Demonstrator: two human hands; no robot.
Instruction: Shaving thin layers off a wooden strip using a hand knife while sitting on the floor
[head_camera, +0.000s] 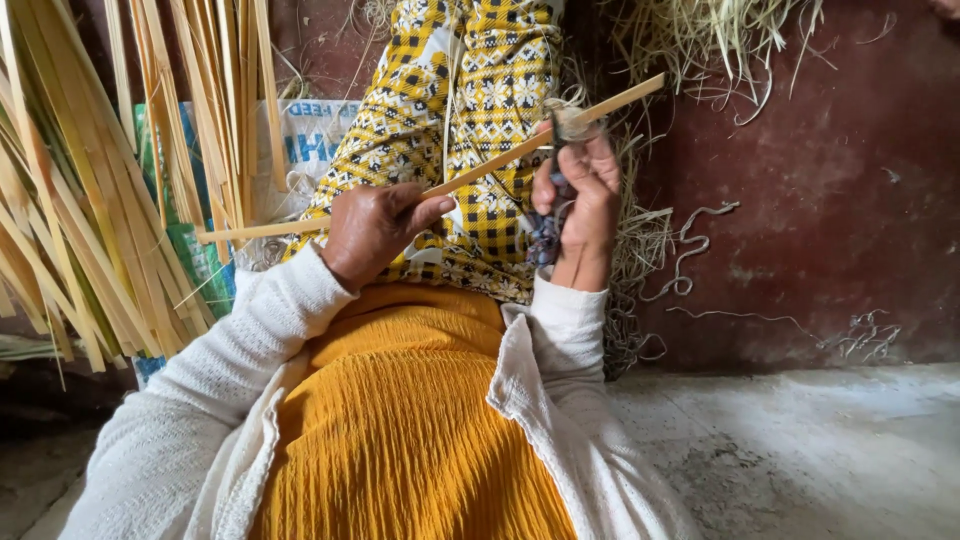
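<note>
The left hand (372, 232) grips a bamboo strip (440, 185); the right hand (580, 195) grips a small knife (562, 130) on it. A slip could cut the fingers.

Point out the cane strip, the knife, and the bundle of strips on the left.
Cane strip (500, 162), head view, on its middle stretch between the two hands.
Knife (556, 140), head view, on the blade against the strip.
Bundle of strips (80, 200), head view, on the middle of the leaning strips.
</note>
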